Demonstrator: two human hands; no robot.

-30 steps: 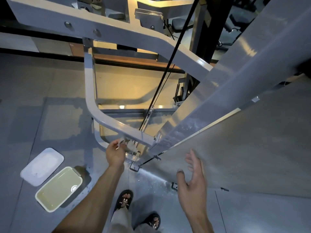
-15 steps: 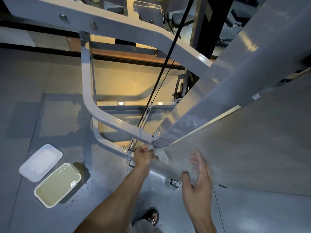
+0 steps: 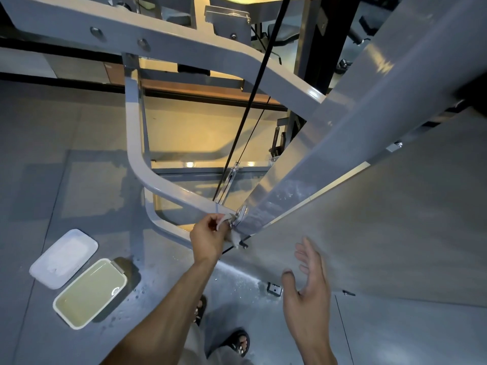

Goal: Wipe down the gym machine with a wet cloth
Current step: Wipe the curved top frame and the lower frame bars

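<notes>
Wiping the joint where the curved frame tube [image 3: 168,185] meets the big slanted beam [image 3: 342,143] of the gym machine; joint taken as landmark below.

Left hand [image 3: 208,239] right at the joint, fingers curled round a small wet cloth [image 3: 232,233], pressing it against the bracket there; cloth mostly bunched in the fist, one ragged end hanging just below the joint. Right hand [image 3: 308,280] below and right of the joint, empty, fingers straight and spread, near the flat grey panel [image 3: 395,233]; contact with the panel not clear.

For a good pass, probably: work a cloth corner into the crevices round the bracket and bolt heads; follow the tube up and away from the joint in long strokes; re-wet at the tub of liquid [image 3: 89,293] on the floor down-left of the joint, lid [image 3: 63,258] lying beside it; steady with the free hand on the panel; keep fingers off the black cable [image 3: 250,101] running up from behind the joint.

Hard to read: bracket largely hidden behind hand and cloth; cloth's full extent unknown; dirt versus water streaks on the beam above the joint indistinguishable; machine's top and right cut off by the frame edge; droplets on the floor below the joint, slip risk for the sandalled feet [image 3: 238,342].
</notes>
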